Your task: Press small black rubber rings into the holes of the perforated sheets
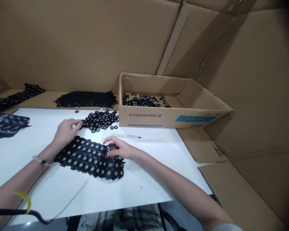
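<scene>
A black moulded sheet of joined rings [91,157] lies on the white table top [139,179] in front of me. My right hand [118,148] rests on the sheet's right part, fingers curled and pressing on a ring. My left hand [66,130] sits at the sheet's upper left edge, its fingertips pinched together right beside a pile of loose black rings [101,120]. What the left fingertips pinch is too small to make out. A bracelet is on my left wrist.
An open cardboard box [168,117] with several loose rings stands behind on the right. A pen [126,136] lies before it. More black ring sheets are stacked at the back [86,99] and at the left [4,123]. Cardboard walls surround the table.
</scene>
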{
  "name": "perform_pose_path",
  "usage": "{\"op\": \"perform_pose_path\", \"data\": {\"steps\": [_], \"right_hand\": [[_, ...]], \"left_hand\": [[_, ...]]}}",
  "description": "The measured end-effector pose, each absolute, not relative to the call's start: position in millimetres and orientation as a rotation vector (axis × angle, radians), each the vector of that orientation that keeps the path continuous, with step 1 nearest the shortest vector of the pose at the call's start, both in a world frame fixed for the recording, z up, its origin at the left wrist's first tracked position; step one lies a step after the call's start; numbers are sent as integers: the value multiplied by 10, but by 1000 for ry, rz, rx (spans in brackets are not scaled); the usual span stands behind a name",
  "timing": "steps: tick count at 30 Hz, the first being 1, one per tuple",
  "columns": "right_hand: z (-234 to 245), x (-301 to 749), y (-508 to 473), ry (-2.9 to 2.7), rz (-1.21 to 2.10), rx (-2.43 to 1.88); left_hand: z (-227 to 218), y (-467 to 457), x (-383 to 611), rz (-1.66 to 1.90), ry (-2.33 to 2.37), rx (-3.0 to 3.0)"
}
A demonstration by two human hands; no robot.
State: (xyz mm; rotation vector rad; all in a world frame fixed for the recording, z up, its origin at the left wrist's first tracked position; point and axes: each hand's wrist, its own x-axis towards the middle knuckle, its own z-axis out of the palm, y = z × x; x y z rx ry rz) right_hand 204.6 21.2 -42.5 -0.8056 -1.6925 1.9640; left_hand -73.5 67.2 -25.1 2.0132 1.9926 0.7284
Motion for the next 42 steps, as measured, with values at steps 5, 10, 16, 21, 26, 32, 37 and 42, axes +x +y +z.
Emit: {"op": "perform_pose_path", "data": {"steps": [5, 10, 16, 21, 26, 32, 37, 42], "right_hand": [[-417, 2020, 192, -1618, 2007, -774], [-394, 2017, 139, -1529, 1997, -599], [-371, 2015, 135, -1476, 1903, -697], [-352, 2007, 129, -1573, 1719, -969], [-378, 2004, 118, -1672, 1713, -880], [-424, 1980, 115, -1666, 1741, -810], [-412, 1980, 98, -1762, 1757, -602], [-386, 2013, 101, -1786, 1804, -587]], "left_hand": [[-210, 580, -623, 709, 1934, 2339], [-51, 299, -301, 621, 1310, 2471], [-94, 195, -179, 330, 1077, 2308], [-118, 191, -167, 400, 1039, 2333], [-116, 121, -92, 489, 1078, 2439], [-51, 44, -32, 432, 985, 2486], [-69, 20, 1, 424, 924, 2362], [-41, 40, -12, 355, 811, 2307]]}}
